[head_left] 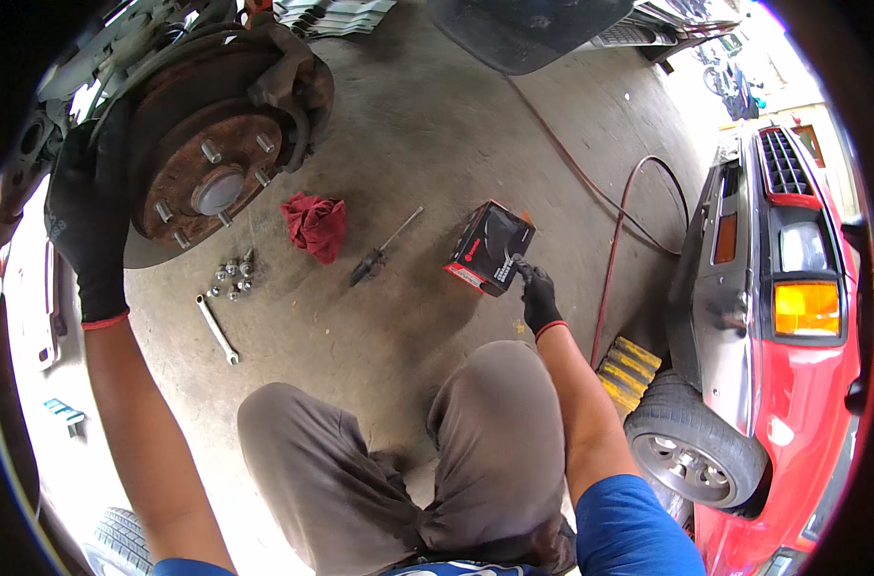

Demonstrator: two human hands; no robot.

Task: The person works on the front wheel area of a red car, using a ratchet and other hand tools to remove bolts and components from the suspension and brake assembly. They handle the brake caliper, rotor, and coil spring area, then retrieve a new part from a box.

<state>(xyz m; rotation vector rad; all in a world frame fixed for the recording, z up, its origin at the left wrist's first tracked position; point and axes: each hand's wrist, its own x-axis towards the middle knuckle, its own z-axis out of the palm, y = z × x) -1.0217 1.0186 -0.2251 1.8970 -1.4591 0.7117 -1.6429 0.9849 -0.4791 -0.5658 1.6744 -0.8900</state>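
Observation:
My left hand [89, 216], in a black glove with a red cuff edge, is at the left rim of a rusty brake rotor [182, 130]. It grips the rim, though the fingertips blend into the dark parts behind. Wheel studs stick out around the rotor's hub, and a brake caliper [293, 86] sits over its right side. To the right, my gloved right hand [540, 296] has its fingers closed on the near right corner of a black and red cardboard box [490, 245]. The box is tilted; I cannot tell whether it touches the floor.
On the concrete floor lie a red rag [314, 226], a screwdriver [387, 248], several lug nuts [232, 274] and a combination wrench [217, 329]. A red hose [605, 288] curls towards a red vehicle [802, 384] on the right. A yellow-striped block [631, 372] stands by its tire [696, 437].

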